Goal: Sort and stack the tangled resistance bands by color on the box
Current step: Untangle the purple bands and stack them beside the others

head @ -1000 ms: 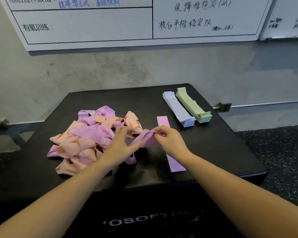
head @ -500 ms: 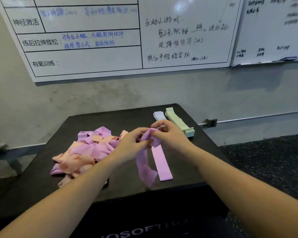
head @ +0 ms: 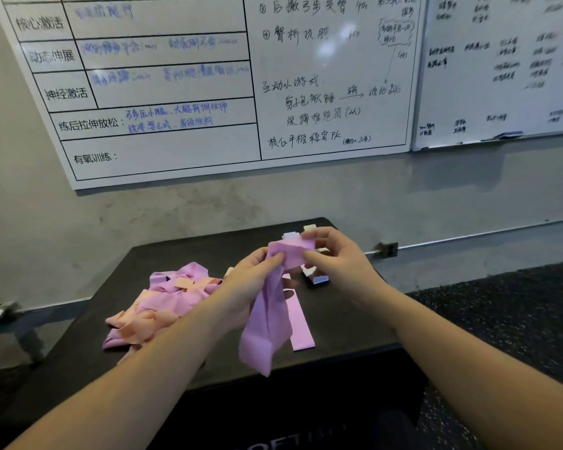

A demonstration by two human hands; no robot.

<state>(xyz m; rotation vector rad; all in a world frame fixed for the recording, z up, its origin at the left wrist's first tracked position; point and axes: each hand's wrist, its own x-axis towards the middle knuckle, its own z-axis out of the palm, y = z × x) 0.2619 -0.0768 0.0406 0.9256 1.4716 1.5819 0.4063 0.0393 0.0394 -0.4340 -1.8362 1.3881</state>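
Left hand (head: pixel 254 280) and right hand (head: pixel 335 261) raised above box (head: pixel 338 319), both pinching lilac band (head: pixel 267 319).

- On the large whiteboard (head: pixel 208 92) you can read the printed row labels down its left column: 核心激活, 动态伸展, 神经激活, 练后拉伸放松:, 有氧训练:.
- The blue handwriting beside those labels is too blurred for you to read.
- On its right half you see black handwriting: 互动小游戏, 核心平板稳定 PK, (2人); the other lines are unclear.
- The second whiteboard (head: pixel 501 69) carries writing too blurred to read.
- The box (head: pixel 306 417) front shows pale partial letters, roughly "OFT".
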